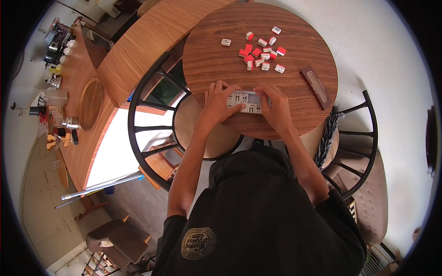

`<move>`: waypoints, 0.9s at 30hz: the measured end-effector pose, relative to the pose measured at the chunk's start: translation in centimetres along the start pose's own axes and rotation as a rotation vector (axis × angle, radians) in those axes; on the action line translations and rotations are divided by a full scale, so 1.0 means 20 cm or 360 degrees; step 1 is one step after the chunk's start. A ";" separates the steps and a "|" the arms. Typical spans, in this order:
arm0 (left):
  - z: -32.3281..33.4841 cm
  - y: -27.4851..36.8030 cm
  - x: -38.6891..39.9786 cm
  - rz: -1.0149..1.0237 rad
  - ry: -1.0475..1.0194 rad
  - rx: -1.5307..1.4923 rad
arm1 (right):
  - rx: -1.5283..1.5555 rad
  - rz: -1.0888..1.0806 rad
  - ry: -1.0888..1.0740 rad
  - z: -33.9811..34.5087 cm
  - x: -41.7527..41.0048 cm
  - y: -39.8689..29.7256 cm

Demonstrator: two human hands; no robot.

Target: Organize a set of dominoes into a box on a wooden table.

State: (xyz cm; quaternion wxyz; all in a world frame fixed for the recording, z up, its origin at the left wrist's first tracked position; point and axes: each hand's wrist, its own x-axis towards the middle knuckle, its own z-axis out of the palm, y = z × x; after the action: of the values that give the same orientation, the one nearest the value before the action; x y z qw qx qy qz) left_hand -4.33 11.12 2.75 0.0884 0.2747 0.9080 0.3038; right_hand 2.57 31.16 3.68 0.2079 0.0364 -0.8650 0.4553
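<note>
In front of me a narrow white box tray (254,96) lies near the close edge of the round wooden table (214,26). White domino tiles (254,108) with dark pips stand in it in two rows; a gap shows in the far row at its right part. My left hand (221,103) grips the tray's left end, its thumb lying across the tiles and hiding some of them. Around the right end is my right hand (274,103), its fingertips at the far rim. Farther off, several loose red-and-white dominoes (256,52) are scattered, some red side up.
A dark maroon box lid (316,88) with a long window rests at the table's right. Black-framed chairs (133,117) flank me on both sides, the right one bearing a grey furry item (328,138). A wooden counter (138,55) runs along the left, with glass jars (57,96).
</note>
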 end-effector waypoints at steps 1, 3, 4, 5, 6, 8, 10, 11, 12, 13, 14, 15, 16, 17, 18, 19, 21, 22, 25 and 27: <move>0.00 0.00 0.00 0.0004 -0.0004 -0.0005 | 0.0000 0.0001 0.0000 0.00 0.02 0.01; 0.00 0.00 0.01 0.0007 -0.0009 -0.0010 | 0.0049 0.0050 -0.0018 0.00 0.07 0.04; 0.00 0.01 0.00 0.0009 -0.0006 -0.0027 | 0.0050 0.0052 -0.0019 0.00 0.10 0.05; -0.01 0.02 0.00 0.0011 -0.0002 -0.0044 | -0.0045 0.0056 -0.0029 0.01 0.14 0.05; 0.00 0.01 0.00 0.0009 0.0001 -0.0042 | -0.0137 0.0058 -0.0040 0.01 0.18 0.07; 0.01 0.00 0.00 0.0014 0.0014 -0.0068 | -0.0209 -0.0018 -0.0062 0.03 0.24 0.12; 0.01 -0.01 -0.01 0.0041 0.0044 -0.0061 | -0.0280 -0.0097 -0.0088 0.05 0.29 0.13; 0.01 -0.02 -0.01 0.0069 0.0070 -0.0056 | -0.0363 -0.0098 -0.0148 0.06 0.31 0.13; 0.01 -0.02 -0.01 0.0073 0.0071 -0.0056 | -0.0452 -0.0096 -0.0205 0.07 0.33 0.13; 0.01 -0.01 0.00 0.0083 0.0073 -0.0060 | -0.0454 -0.0097 -0.0203 0.08 0.35 0.16; 0.01 -0.01 0.00 0.0094 0.0075 -0.0064 | -0.0551 -0.0098 -0.0217 0.10 0.36 0.18; 0.01 -0.01 0.00 0.0091 0.0079 -0.0062 | -0.0643 -0.0103 -0.0236 0.11 0.37 0.19; 0.01 -0.01 -0.01 0.0096 0.0082 -0.0054 | -0.0641 -0.0107 -0.0237 0.12 0.38 0.20; 0.01 -0.01 -0.01 0.0102 0.0084 -0.0046 | -0.0661 -0.0128 -0.0248 0.12 0.38 0.21; 0.01 -0.01 -0.01 0.0099 0.0086 -0.0045 | -0.0681 -0.0148 -0.0262 0.12 0.38 0.21; 0.01 -0.01 0.00 0.0084 0.0072 -0.0049 | -0.0681 -0.0150 -0.0263 0.13 0.39 0.21; 0.02 -0.01 0.00 0.0070 0.0057 -0.0053 | -0.0611 -0.0133 -0.0261 0.12 0.40 0.21; 0.02 -0.02 0.00 0.0079 0.0068 -0.0048 | -0.0613 -0.0132 -0.0260 0.11 0.40 0.21; 0.03 -0.01 0.01 0.0089 0.0074 -0.0046 | -0.0384 0.0057 -0.0267 0.05 0.38 0.15; 0.03 -0.03 -0.01 0.0072 0.0075 -0.0048 | -0.0178 0.0189 -0.0177 0.00 0.32 0.07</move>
State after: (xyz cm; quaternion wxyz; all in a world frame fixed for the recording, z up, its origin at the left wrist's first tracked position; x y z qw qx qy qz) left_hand -4.28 10.98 1.95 0.0642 0.2865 0.8987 0.3257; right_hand -3.59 32.80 5.13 0.1338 -0.0015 -0.8999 0.4150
